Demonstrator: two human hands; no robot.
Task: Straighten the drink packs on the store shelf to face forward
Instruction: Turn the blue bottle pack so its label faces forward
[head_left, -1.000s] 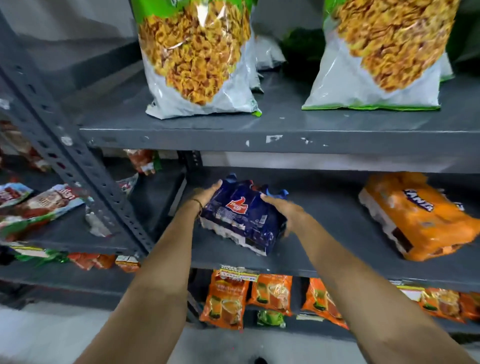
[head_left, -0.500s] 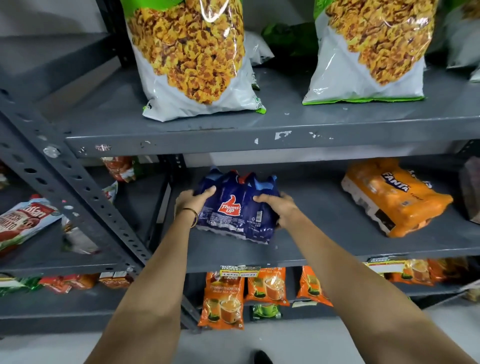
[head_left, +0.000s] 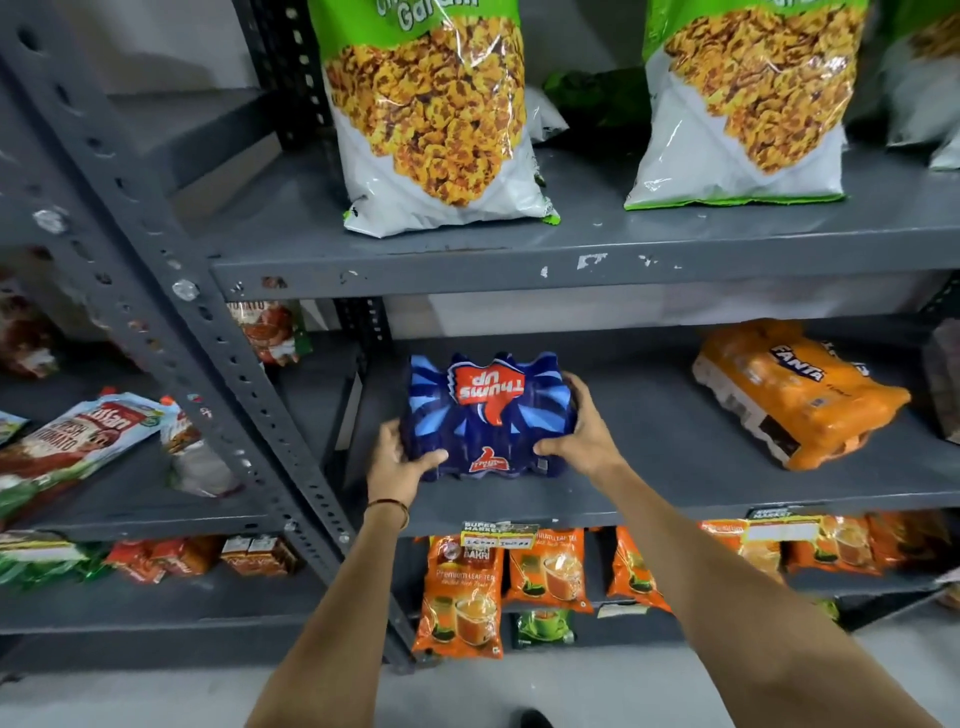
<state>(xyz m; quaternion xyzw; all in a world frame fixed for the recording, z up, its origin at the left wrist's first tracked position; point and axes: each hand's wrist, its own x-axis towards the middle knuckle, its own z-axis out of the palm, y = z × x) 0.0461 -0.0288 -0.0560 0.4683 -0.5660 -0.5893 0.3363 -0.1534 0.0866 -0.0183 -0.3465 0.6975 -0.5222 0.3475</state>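
Squared up since earlier, blue pack (head_left: 488, 415) is sitting near shelf (head_left: 649, 499) front edge; both hands, left hand (head_left: 397, 465) and right hand (head_left: 584, 431), gripping its sides, should be nudging evenly.

Single head view, looking forward and down, close to grey shelf (head_left: 571, 275)

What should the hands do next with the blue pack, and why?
Probably let go and reach for the orange Fanta pack. The blue Thums Up pack already sits square to the shelf edge, held by the left hand and right hand, while the orange pack lies angled.
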